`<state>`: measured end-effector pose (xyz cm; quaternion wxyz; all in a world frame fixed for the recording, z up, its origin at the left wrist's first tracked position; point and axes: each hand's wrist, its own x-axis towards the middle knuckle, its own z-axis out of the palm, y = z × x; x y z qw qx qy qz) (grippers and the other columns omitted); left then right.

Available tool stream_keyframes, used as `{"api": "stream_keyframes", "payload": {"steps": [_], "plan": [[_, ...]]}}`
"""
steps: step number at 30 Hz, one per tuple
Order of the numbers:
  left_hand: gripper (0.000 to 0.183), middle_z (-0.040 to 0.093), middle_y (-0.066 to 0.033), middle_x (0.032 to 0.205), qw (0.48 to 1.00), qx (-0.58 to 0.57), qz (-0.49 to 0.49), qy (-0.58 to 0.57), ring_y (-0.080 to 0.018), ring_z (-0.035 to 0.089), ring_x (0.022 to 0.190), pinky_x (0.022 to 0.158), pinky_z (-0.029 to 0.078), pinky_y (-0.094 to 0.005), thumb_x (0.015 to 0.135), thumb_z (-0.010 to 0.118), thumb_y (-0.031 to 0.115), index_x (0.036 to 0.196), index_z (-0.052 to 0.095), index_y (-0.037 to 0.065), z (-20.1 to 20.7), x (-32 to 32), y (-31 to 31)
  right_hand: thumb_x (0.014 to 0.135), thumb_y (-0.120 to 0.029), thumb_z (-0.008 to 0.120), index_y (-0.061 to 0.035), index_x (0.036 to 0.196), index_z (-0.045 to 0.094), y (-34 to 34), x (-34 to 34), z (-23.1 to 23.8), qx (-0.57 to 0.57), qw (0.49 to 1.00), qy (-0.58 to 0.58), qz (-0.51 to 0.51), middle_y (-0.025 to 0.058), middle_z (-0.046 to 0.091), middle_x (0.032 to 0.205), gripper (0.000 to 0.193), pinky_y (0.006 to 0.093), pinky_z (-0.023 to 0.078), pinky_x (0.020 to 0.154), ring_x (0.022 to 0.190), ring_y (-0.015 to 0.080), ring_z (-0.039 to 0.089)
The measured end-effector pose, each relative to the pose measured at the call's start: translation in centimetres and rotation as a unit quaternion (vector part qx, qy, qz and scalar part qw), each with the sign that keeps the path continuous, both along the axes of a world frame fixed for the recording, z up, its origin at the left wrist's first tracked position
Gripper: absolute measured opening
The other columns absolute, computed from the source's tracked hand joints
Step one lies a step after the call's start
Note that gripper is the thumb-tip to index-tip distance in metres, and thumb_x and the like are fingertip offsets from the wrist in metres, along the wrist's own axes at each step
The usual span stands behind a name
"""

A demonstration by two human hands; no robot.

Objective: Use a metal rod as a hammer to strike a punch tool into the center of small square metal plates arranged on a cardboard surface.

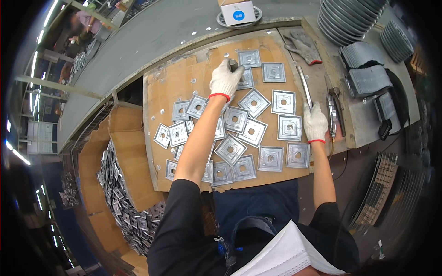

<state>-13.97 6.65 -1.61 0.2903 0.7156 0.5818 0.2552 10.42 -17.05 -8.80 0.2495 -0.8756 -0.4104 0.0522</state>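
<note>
Several square grey metal plates with stepped rims, many with a round centre hole, lie on a cardboard sheet (172,87). My left hand (224,79), in a white knit glove with a red cuff, is closed around a short dark cylindrical piece (233,64). It is over a plate (246,79) near the far side, partly hiding it. At the right edge of the cardboard, my right hand (315,122), gloved alike, grips the near end of a long silver metal bar (304,85) pointing away from me. Closest to that hand is a plate with a hole (289,128).
A carton (131,156) full of metal parts stands at the left. A spare glove (301,47), a slim tool with a hose fitting (330,112), stacked grey rings (347,20) and stacked grey plates (368,78) lie right. A white box (237,13) is at the back. Another person (85,23) is far left.
</note>
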Motion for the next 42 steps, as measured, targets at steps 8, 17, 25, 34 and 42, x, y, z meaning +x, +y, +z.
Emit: {"api": "stream_keyframes", "payload": {"steps": [8, 17, 25, 34, 42], "plan": [[0.047, 0.079, -0.0163, 0.093, 0.999, 0.031, 0.004, 0.015, -0.0363, 0.077, 0.09, 0.085, 0.059, -0.0431, 0.088, 0.079, 0.043, 0.113, 0.073, 0.004, 0.8, 2.1, -1.7, 0.107, -0.05, 0.059, -0.0089, 0.116, 0.067, 0.0, -0.2, -0.1, 0.001, 0.999, -0.045, 0.003, 0.0238, 0.073, 0.079, 0.043, 0.0563, 0.057, 0.066, 0.075, 0.0463, 0.073], [0.04, 0.082, -0.0136, 0.099, 0.992, -0.01, -0.101, 0.07, -0.0315, 0.077, 0.094, 0.089, 0.059, -0.0406, 0.091, 0.075, 0.041, 0.114, 0.077, 0.009, 1.8, -0.1, -0.9, 0.107, -0.053, 0.057, -0.0081, 0.118, 0.067, 0.1, 0.3, -0.9, -0.001, 0.999, -0.049, 0.005, 0.0247, 0.074, 0.08, 0.047, 0.0561, 0.057, 0.066, 0.075, 0.0466, 0.073], [0.044, 0.08, -0.0194, 0.107, 0.992, -0.054, -0.111, 0.018, -0.0365, 0.078, 0.101, 0.093, 0.06, -0.0439, 0.092, 0.074, 0.041, 0.12, 0.074, 0.008, 1.3, -1.0, -0.6, 0.107, -0.058, 0.052, -0.0069, 0.117, 0.068, 0.5, -0.4, 1.2, -0.038, 0.999, 0.006, 0.0, 0.0301, 0.074, 0.09, 0.054, 0.0605, 0.056, 0.08, 0.089, 0.052, 0.073], [0.046, 0.08, -0.0161, 0.106, 0.996, -0.043, -0.076, 0.03, -0.0354, 0.077, 0.101, 0.094, 0.059, -0.042, 0.096, 0.07, 0.043, 0.123, 0.073, 0.007, -0.4, -0.5, -1.1, 0.109, -0.047, 0.057, -0.0002, 0.127, 0.067, 3.5, -4.3, 11.2, 0.142, 0.972, 0.157, 0.097, 0.0273, 0.072, 0.099, 0.052, 0.0511, 0.053, 0.089, 0.097, 0.0451, 0.072], [0.05, 0.079, -0.0204, 0.108, 0.995, -0.04, -0.086, 0.016, -0.0388, 0.076, 0.103, 0.095, 0.059, -0.0448, 0.096, 0.069, 0.046, 0.124, 0.073, 0.005, -0.4, -0.2, -1.0, 0.108, -0.046, 0.058, -0.0078, 0.115, 0.064, 9.2, -10.3, 16.4, 0.055, 0.972, 0.058, 0.22, 0.0251, 0.075, 0.088, 0.039, 0.0541, 0.059, 0.076, 0.086, 0.0444, 0.075]]}}
